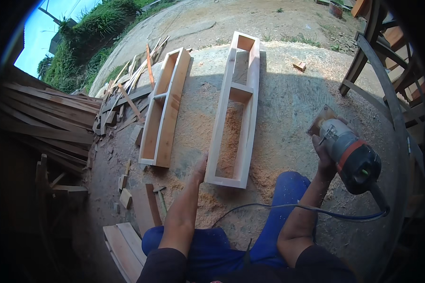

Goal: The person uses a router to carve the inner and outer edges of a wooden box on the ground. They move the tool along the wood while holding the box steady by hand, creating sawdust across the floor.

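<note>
A long, open wooden frame [250,141] with one crosspiece lies on the ground before me, its near end close to my knees. My left hand [199,170] grips the frame's left side by the near corner; the frame hides part of its fingers. Off to the right, my right hand [324,152] is wrapped around a router [337,137], a power tool with a grey and black body, an orange-red band and a square base plate. The router is held up, apart from the frame. Its dark cord loops back across my right forearm toward my lap.
Left of the frame lies a second divided wooden frame [174,115]. Stacked boards [47,115] and thin offcuts fill the far left. A hammer [162,200] rests near my left forearm. Sawdust [267,181] covers the ground; a wooden rack [375,61] stands at right.
</note>
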`<action>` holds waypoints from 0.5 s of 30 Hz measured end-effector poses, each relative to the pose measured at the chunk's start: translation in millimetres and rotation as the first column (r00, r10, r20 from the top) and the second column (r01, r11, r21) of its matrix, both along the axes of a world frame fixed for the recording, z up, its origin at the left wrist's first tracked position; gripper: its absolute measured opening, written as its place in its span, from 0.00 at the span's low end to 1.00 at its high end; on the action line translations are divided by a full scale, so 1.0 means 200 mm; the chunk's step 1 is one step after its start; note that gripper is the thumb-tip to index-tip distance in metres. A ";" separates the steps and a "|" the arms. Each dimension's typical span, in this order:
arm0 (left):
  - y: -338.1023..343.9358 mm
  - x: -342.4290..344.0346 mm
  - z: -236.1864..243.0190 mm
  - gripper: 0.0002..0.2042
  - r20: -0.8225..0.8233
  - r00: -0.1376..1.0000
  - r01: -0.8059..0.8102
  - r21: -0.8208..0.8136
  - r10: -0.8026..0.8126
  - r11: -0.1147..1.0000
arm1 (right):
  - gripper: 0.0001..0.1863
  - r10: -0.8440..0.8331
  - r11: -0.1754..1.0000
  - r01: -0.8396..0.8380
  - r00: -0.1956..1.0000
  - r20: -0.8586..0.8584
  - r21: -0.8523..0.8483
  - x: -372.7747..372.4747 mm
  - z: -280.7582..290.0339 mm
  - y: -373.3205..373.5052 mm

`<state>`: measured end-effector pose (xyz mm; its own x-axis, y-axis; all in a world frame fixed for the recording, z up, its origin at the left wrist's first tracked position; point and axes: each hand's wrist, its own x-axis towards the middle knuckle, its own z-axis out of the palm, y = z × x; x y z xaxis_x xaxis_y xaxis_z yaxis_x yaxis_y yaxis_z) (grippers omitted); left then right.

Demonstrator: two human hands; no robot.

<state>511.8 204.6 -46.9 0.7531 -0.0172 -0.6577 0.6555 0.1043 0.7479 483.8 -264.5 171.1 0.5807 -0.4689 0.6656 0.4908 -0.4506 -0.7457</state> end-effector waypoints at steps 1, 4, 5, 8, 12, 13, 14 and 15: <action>0.03 -0.02 -0.03 0.27 -0.042 0.998 0.038 0.033 -0.037 0.999 | 0.43 -0.004 1.000 0.004 1.000 0.017 -0.005 0.01 0.01 0.02; 0.07 -0.04 -0.09 0.31 -0.093 0.991 0.108 0.168 -0.093 0.980 | 0.43 0.043 0.999 -0.043 0.996 0.081 0.005 0.03 -0.01 0.06; -0.05 -0.02 -0.08 0.32 0.022 0.994 0.103 0.238 -0.111 0.966 | 0.43 0.035 0.999 -0.036 0.999 0.041 0.014 0.02 -0.02 0.06; -0.12 0.08 0.04 0.41 0.286 0.887 0.165 0.539 -0.364 0.826 | 0.44 0.053 0.996 -0.051 0.998 -0.021 0.071 0.02 -0.04 0.11; -0.26 0.40 0.30 0.55 0.377 0.809 0.129 0.634 -0.450 0.762 | 0.45 0.095 0.993 -0.094 0.995 -0.020 0.067 0.04 -0.05 0.15; -0.31 0.47 0.37 0.55 0.362 0.780 0.132 0.703 -0.511 0.699 | 0.46 0.101 0.992 -0.098 0.994 -0.034 0.079 0.05 -0.06 0.15; -0.32 0.54 0.41 0.55 0.340 0.749 0.129 0.766 -0.568 0.629 | 0.45 0.113 0.992 -0.112 0.994 -0.013 0.062 0.06 -0.07 0.16; -0.32 0.58 0.43 0.54 0.364 0.787 0.105 0.716 -0.498 0.690 | 0.45 0.124 0.991 -0.125 0.992 0.008 0.044 0.07 -0.08 0.17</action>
